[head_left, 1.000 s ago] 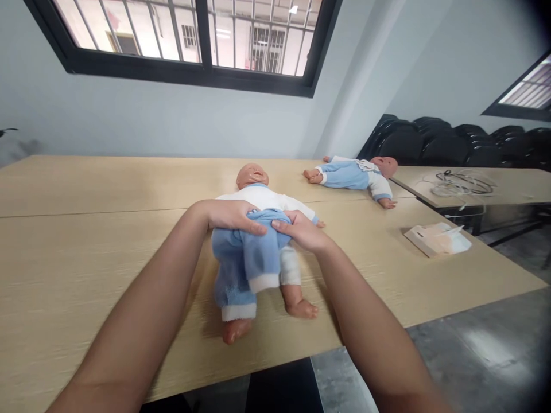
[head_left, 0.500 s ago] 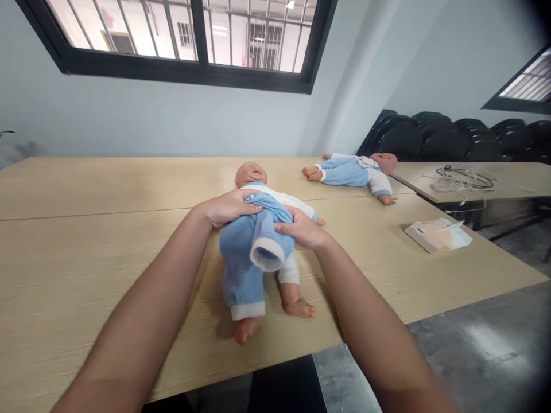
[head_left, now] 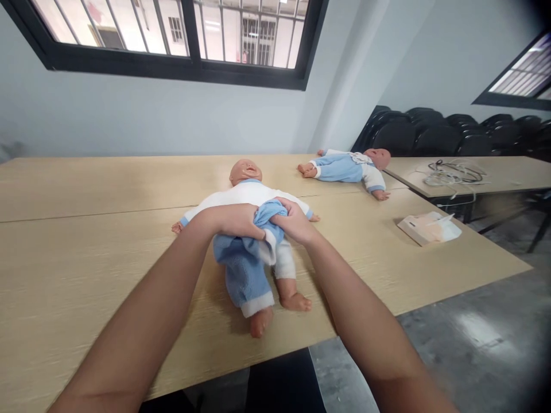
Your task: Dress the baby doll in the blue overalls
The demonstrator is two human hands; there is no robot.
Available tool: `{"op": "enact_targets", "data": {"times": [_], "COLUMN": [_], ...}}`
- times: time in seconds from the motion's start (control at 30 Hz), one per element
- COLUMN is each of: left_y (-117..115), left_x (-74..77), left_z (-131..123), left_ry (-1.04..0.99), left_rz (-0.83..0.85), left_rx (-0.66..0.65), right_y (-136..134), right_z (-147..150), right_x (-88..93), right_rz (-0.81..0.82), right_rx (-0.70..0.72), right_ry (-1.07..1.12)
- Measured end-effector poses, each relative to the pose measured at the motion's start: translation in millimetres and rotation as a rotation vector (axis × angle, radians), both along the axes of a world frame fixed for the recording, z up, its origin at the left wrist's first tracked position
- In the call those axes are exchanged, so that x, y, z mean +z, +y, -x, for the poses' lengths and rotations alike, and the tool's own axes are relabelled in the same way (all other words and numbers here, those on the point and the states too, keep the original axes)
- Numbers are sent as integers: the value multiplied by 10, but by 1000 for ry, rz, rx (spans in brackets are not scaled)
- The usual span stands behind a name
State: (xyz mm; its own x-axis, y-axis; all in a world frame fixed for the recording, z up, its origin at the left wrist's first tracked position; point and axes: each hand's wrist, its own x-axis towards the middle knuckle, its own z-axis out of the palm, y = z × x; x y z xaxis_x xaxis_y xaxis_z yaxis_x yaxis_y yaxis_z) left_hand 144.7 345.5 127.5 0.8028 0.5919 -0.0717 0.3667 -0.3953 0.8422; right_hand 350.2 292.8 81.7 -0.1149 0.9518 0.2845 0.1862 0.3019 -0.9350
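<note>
A baby doll (head_left: 245, 171) in a white top with blue cuffs lies on its back, feet toward me. Blue trousers (head_left: 243, 275) with white hems cover its leg on my left; the other leg is outside them, in a white leg covering (head_left: 284, 261). My left hand (head_left: 241, 221) grips the bunched blue cloth of the free trouser leg over the doll's middle. On the other side of that bunch, my right hand (head_left: 295, 221) pinches the same cloth. Parts of the fingers are hidden in the fabric.
A second doll (head_left: 348, 166) in blue and white lies at the back right of the wooden table (head_left: 107, 258). Nearer on the right is a tissue pack (head_left: 430, 228). Cables (head_left: 456, 174) lie on another table, with stacked black chairs (head_left: 400, 135) behind.
The free trouser leg, hanging with its opening toward me before, is now gathered up between both hands. My hands have come closer together. The doll's white-sleeved arm on my left now shows.
</note>
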Motion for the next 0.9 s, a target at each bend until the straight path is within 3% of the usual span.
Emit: {"op": "enact_targets", "data": {"times": [0.07, 0.2, 0.3, 0.43, 0.53, 0.63, 0.7, 0.9], "left_y": [-2, 8, -24, -96, -111, -80, -53, -212], "left_x": [30, 111, 151, 202, 230, 238, 244, 339], "left_z": [10, 47, 48, 61, 108, 159, 176, 91], "left_ry": [94, -25, -93, -90, -87, -92, -68, 141], "left_rz": [-155, -220, -162, 53, 156, 169, 146, -111], "left_rx": [-70, -17, 28, -32, -57, -18, -11, -66], "right_y": [-7, -11, -8, -78, -214, -352, -395, -269], "right_z": [-16, -67, -132, -316, -473, -506, -438, -259], "right_x": [2, 14, 68, 229, 297, 251, 183, 7], "right_rz": [-14, 20, 47, 109, 311, 610, 694, 445], "right_rx": [9, 78, 134, 246, 230, 265, 328, 415], "right_ry": [-13, -10, -50, -73, -131, -419, -554, -386]}}
